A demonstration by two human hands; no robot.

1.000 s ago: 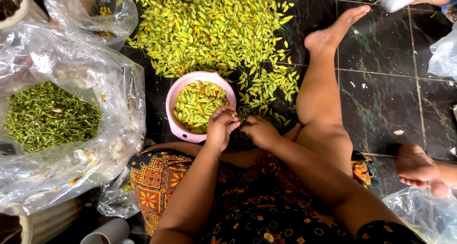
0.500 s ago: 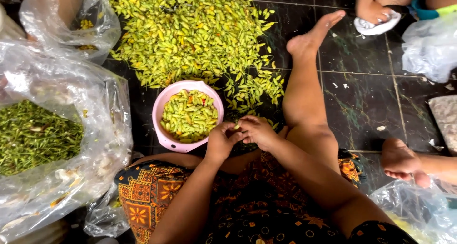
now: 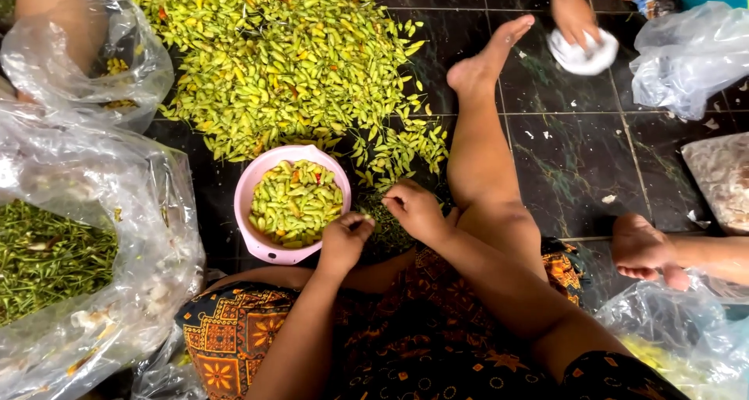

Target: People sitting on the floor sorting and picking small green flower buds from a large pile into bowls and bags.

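Chillies are what we work on, seated on the dark tiled floor (image 3: 577, 158) with the pink bowl (image 3: 248, 205) as our marker. Our left hand (image 3: 346, 240) sits at the bowl's near right edge, its fingers pressed together in a pinch on one small chilli, though the chilli itself is mostly hidden. Our right hand (image 3: 413, 209), just right of the bowl, has its fingers curled and pinched too; we cannot tell what they hold.

As for progress, we judge the bowl about half full of yellow-green chillies (image 3: 295, 201), while the big heap (image 3: 289, 64) beyond the bowl is large, so most remains. A dark scatter of stems (image 3: 386, 228) lies right of the bowl, under our hands. Left of the bowl, a clear plastic bag (image 3: 148, 236) holds a mass of green stems (image 3: 47, 263).

Counted: one pink bowl, one heap, two hands of ours at work, and one other person's hand (image 3: 573, 14) far right of the heap, on a white cloth (image 3: 593, 56).
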